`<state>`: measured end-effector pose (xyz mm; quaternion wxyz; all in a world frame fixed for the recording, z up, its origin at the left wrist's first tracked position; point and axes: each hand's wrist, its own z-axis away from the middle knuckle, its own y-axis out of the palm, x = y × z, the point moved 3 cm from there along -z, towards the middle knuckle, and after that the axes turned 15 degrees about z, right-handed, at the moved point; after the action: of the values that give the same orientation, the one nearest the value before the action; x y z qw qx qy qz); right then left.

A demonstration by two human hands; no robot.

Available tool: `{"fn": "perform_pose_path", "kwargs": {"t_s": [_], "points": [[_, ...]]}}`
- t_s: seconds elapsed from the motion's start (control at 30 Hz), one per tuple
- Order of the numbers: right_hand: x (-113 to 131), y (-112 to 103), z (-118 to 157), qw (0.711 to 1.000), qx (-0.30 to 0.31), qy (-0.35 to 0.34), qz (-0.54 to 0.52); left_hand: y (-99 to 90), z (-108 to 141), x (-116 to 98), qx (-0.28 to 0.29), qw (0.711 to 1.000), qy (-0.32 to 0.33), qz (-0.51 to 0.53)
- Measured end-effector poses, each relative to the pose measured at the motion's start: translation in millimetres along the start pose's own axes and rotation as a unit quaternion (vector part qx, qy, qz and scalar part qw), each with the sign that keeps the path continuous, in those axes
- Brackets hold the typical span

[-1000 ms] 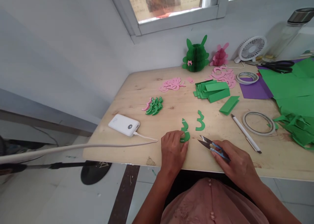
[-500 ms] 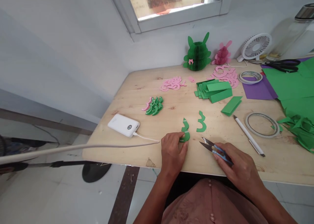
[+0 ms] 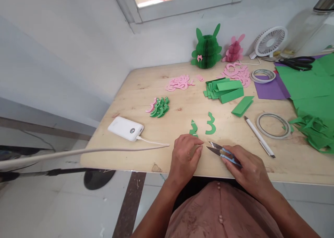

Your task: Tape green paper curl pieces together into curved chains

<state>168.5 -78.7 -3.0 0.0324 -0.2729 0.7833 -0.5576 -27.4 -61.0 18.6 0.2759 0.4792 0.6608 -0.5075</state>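
Thumb and fingertips nearly meeting on the left hand (image 3: 184, 154), though whether anything is pinched there cannot be told, it partly covers a white-banded wavy green cutout (image 3: 193, 129) on the bench (image 3: 146, 158), while the right hand (image 3: 249, 166) grips thread snips (image 3: 215, 150) with their blades parted. A small pile of banded cutouts (image 3: 160, 108) looks finished. Seemingly left to work are the unbanded green cutout (image 3: 213, 127) just beside the covered one and the folded green paper strips (image 3: 229, 87) farther back, whose edges look straight and uncut.
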Motion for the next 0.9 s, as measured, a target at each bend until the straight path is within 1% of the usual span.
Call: {"fn": "perform_pose_path", "kwargs": {"t_s": [0.2,0.3,0.43,0.57,0.7,0.9], "points": [[-0.8,0.9,1.3,1.0,-0.007,-0.014,-0.003,3.5,-8.2,-1.8,0.06,0.998,0.001,-0.037],[-1.4,2.4,2.5,1.0,0.001,-0.019,0.009,4.5,-12.1,-3.9,0.087,0.995,0.002,-0.043],[-1.7,3.1,3.0,1.0,0.008,-0.02,0.015,5.6,-16.8,-5.5,0.119,0.992,0.0,-0.044],[-0.5,1.8,2.3,1.0,0.005,-0.026,0.018,8.1,-19.4,-5.4,0.145,0.987,0.002,-0.069],[1.0,0.6,1.4,0.999,0.008,-0.028,0.019,10.6,-19.4,-5.2,0.157,0.984,0.001,-0.081],[0.6,1.5,1.7,0.999,0.006,-0.028,0.02,10.0,-17.1,-6.8,0.154,0.985,0.0,-0.074]]}}
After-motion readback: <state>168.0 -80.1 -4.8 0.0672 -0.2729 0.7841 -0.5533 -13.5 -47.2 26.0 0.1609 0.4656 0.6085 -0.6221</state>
